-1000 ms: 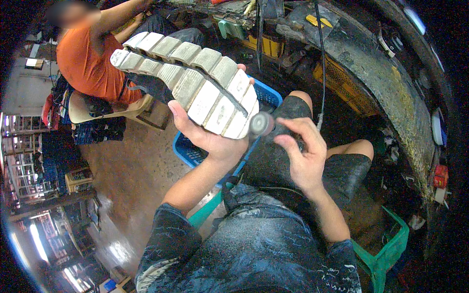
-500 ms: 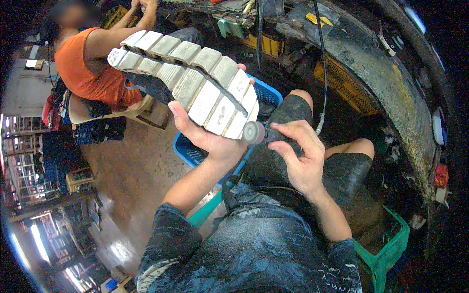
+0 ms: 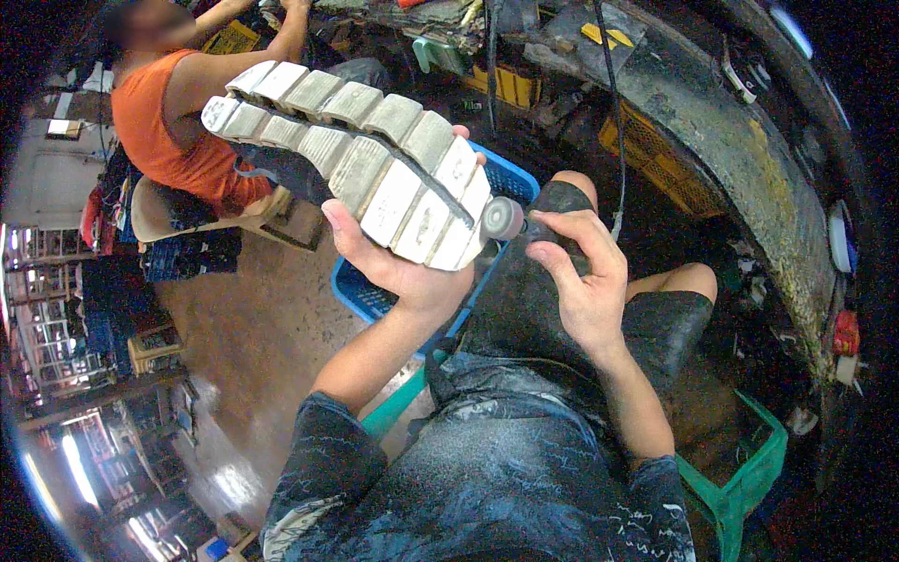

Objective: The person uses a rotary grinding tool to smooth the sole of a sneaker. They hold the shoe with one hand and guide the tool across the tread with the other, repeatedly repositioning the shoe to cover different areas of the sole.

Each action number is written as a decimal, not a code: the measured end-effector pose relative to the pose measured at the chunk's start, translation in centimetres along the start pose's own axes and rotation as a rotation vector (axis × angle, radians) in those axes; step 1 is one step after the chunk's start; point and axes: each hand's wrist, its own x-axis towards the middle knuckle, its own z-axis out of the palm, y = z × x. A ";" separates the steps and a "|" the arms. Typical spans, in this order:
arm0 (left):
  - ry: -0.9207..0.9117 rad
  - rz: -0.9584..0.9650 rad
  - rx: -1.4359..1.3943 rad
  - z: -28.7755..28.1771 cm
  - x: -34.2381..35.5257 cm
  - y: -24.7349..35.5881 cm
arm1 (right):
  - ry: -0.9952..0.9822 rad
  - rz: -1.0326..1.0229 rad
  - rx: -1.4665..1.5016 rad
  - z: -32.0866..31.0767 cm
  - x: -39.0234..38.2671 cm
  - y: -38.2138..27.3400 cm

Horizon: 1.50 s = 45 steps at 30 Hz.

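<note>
My left hand (image 3: 403, 267) holds a shoe sole (image 3: 361, 155) by its near end. Its segmented white-and-grey tread faces me, with a dark groove running lengthwise; a few fingertips show past the far edge. My right hand (image 3: 592, 272) pinches a small rotary grinder, whose body is mostly hidden by fingers and dark shorts. Its round grey grinding head (image 3: 502, 218) sits right beside the sole's right edge; whether they touch, I cannot tell.
A blue plastic basket (image 3: 351, 292) stands beneath the sole. At the left, a person in an orange top (image 3: 154, 122) sits on a chair (image 3: 154, 211). A cluttered workbench (image 3: 740, 159) curves along the right, a hanging cable (image 3: 614, 103) before it. A green plastic frame (image 3: 763, 459) stands lower right.
My right hand has shifted slightly right, and the grinding head has moved up and right along the sole's edge. The sole has barely moved.
</note>
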 end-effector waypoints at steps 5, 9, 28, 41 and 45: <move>-0.011 -0.006 0.047 0.0 0.0 0.1 | -0.034 -0.013 -0.030 0.0 -0.7 -0.7; -0.005 -0.041 -0.037 -0.1 -0.1 0.1 | -0.039 -0.054 0.005 0.4 -1.4 -0.9; 0.065 -0.133 0.053 -0.7 0.0 0.5 | -0.059 -0.096 -0.015 0.6 -2.0 -0.8; 0.145 -0.503 0.211 0.8 1.1 2.8 | -0.001 -0.098 0.014 -1.0 -1.0 -0.3; 0.113 -0.787 0.133 -0.4 1.1 2.8 | -0.042 -0.117 0.015 -1.1 -1.3 0.1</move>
